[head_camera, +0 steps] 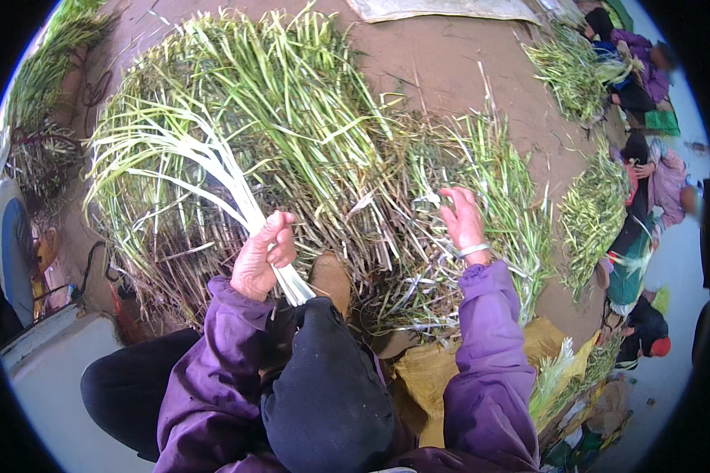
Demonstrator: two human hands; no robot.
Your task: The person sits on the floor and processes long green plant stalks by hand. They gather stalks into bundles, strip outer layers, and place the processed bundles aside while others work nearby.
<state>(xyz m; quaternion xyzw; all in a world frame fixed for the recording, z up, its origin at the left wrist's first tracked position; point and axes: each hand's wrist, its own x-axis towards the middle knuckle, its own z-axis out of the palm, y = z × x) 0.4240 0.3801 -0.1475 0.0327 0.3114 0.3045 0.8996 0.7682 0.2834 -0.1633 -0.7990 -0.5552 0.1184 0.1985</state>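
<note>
My left hand (265,255) is closed around a bunch of pale, white-stemmed leafy stalks (231,171), like green garlic or scallions. Their cut white ends point down toward my black-clad knee (328,390), and the green tops fan out to the upper left. My right hand (464,217), with a pale bracelet at its wrist, is raised with fingers apart. A whitish scrap (428,198) shows beside its fingertips; whether they touch is unclear. Beneath both hands spreads a large heap of untrimmed green stalks (307,130), with brown, dirty lower ends toward me.
Loose peelings (414,295) litter the ground near a brown shoe tip (331,281). Cleaned stalks (553,369) lie by yellow sacking (429,372) at my right. Several people (642,65) sit along the right with more heaps (594,213). Another pile (41,112) stands far left.
</note>
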